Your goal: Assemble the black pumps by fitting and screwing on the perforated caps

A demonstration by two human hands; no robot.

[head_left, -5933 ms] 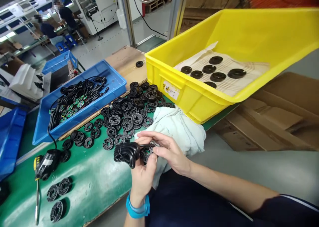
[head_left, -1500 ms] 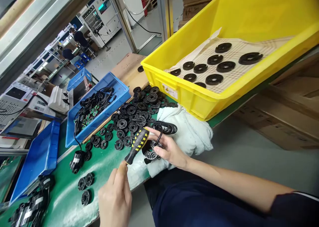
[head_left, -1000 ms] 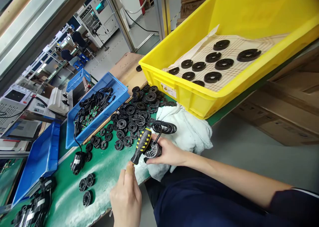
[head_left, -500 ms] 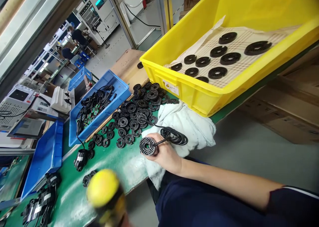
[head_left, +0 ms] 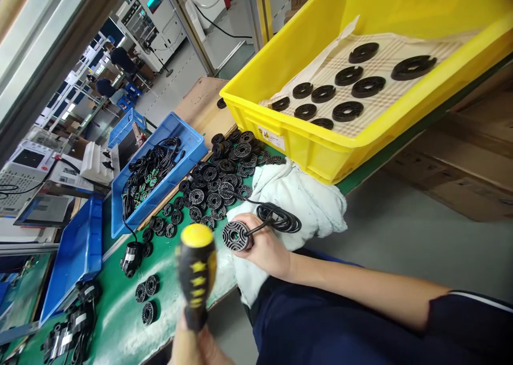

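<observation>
**My right hand pinches 1 slotted black disc (head_left: pixel 235 236); my left hand (head_left: pixel 192 351) holds the yellow-and-black screwdriver (head_left: pixel 196 269).**
The disc lies in front of my right hand (head_left: pixel 266 247), over the white cloth (head_left: pixel 304 210), its cable running to a black cable coil (head_left: pixel 278 219) just right of it. My right fingers press together on its edge. The screwdriver stands just left of the disc and nearer me, its long axis upright in view. My left hand seems closed round its lower end, but blur hides the fingers and any shaft.

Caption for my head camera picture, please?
Left hand grips a yellow-handled screwdriver, right hand a black slotted disc with cable.
</observation>
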